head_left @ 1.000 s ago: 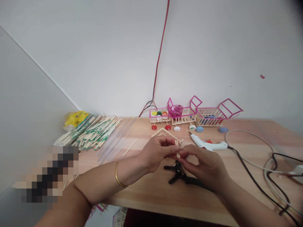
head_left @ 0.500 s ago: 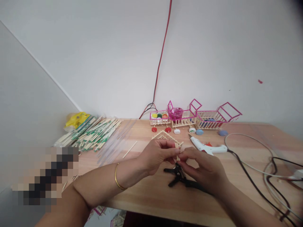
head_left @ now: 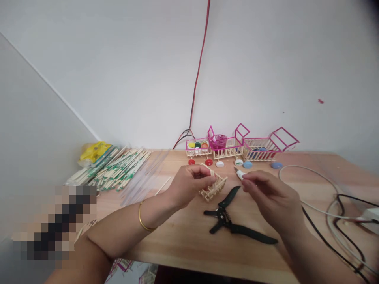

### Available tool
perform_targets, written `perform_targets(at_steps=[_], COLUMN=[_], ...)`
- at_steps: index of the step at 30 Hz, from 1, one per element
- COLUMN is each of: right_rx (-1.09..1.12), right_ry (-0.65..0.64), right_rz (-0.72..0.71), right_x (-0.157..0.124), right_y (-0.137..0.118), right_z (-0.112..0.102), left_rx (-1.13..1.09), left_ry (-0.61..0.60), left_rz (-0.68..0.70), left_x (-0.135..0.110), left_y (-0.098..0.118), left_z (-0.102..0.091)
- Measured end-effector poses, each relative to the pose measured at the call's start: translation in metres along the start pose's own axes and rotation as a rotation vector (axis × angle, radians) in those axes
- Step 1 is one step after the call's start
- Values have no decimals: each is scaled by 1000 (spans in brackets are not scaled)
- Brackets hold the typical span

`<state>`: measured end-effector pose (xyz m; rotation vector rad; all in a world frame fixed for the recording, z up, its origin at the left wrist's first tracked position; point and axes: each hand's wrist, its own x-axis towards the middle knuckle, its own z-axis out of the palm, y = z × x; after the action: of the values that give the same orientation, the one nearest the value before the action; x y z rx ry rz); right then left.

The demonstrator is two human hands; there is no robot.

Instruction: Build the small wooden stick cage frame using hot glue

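Note:
My left hand [head_left: 192, 183] pinches a small frame of pale wooden sticks [head_left: 213, 189] between thumb and fingers, tilted just above the table. Part of the frame is hidden behind the fingers. My right hand [head_left: 271, 197] is closed over the white hot glue gun [head_left: 240, 174]; only its front end and metal nozzle show past the fingertips. Between the hands, black-handled pruning shears [head_left: 222, 217] lie with handles spread on the wooden table.
Stick-built carts [head_left: 227, 148] with pink rims stand along the wall, with bottle caps [head_left: 247, 164] below them. Bundled sticks [head_left: 124, 169] and clear glue sticks [head_left: 142, 177] lie at left, beside a yellow bag [head_left: 96, 152]. Cables [head_left: 331, 213] loop across the table's right side.
My right hand has left the stick frame and moved right onto the glue gun. My left hand has turned the frame, and the shears are now fully uncovered.

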<state>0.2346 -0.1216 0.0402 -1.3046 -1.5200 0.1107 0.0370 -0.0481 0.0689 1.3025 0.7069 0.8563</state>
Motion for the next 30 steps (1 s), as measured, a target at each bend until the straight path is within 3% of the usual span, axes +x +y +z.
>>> perform_targets(at_steps=[8, 15, 18, 22, 24, 27, 30], right_rx=[-33, -23, -15, -18, -9, 11, 21], right_ry=[-94, -174, -207, -237, -224, -226, -234], right_rz=[-35, -69, -94, -133, -169, -204, -189], right_x=[4, 5, 4, 4, 3, 2, 1], right_y=[1, -2, -6, -12, -13, -12, -11], right_z=[4, 8, 10, 11, 10, 10, 10], left_rx=[471, 541, 453, 22, -140, -215, -136], left_ry=[-50, -111, -149, -157, -122, -94, -94], left_rz=[363, 371, 269, -101, -212, -267, -210], left_x=[-8, -9, -7, -1, 2, 4, 1], left_y=[0, -2, -2, -2, -3, -3, -3], left_z=[0, 0, 0, 0, -1, -1, 0])
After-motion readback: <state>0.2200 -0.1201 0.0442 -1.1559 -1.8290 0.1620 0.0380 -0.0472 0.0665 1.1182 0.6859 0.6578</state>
